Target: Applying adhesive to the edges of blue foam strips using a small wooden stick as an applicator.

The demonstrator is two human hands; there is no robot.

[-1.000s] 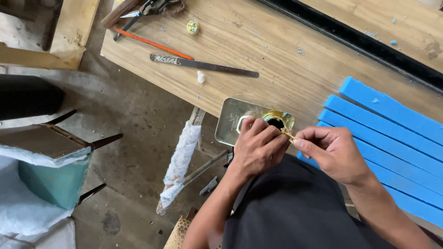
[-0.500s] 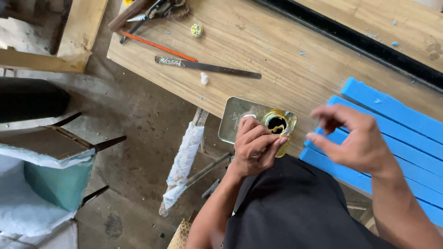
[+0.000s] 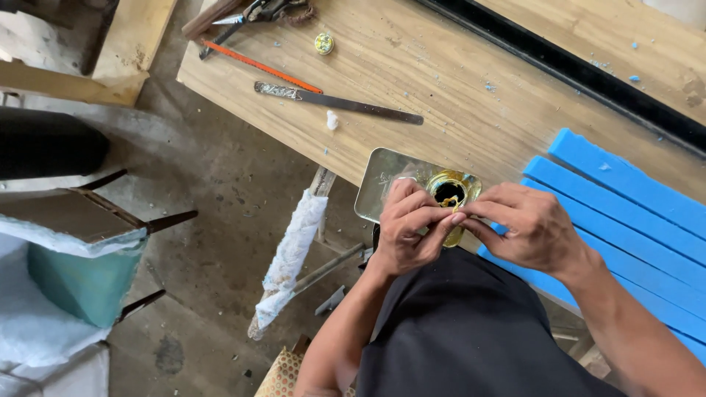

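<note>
Yellow glue strings between the fingertips where both hands meet, just over the open mouth of a small metal tin (image 3: 450, 192). The left hand (image 3: 409, 229) curls its fingers (image 3: 412, 206) against the tin's rim, pinching something small and sticky; the right hand (image 3: 529, 226) meets it with thumb and forefinger pinched, and what exactly they hold is too small to tell. The tin stands at the near edge of the wooden bench (image 3: 456, 95), beside a shiny metal lid (image 3: 382, 184). Blue slats (image 3: 625, 213) lie to the right. Farther back on the bench rest a long flat file (image 3: 338, 103), an orange-handled tool (image 3: 257, 66) and a small round cap (image 3: 323, 44).
</note>
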